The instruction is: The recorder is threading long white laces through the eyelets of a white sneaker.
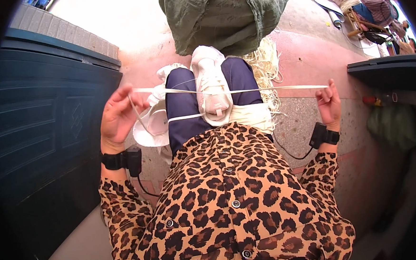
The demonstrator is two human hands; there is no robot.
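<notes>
The pale shoe (209, 68) lies lengthwise between the dark-trousered thighs (181, 100), its far end pointing away from the body. It should be light and fairly soft, likely to yield if pressed, so a hold around the sole or sides would probably steady it better than one on the tongue. The flat, pale lace (286, 87) looks limp and weightless, apt to twist or slip through the fingers (nothing here seems fragile); a firm pinch near each end seems the surest hold.

Both hands are closed on that lace, spread well apart to either side of the shoe, with the strand drawn nearly straight across it. The left hand (119, 111) is raised, fingers curled, with a loose length hanging below; the right hand (329, 102) pinches at its fingertips, fingers bent. Both elbows are bent and the forearms angle outward
</notes>
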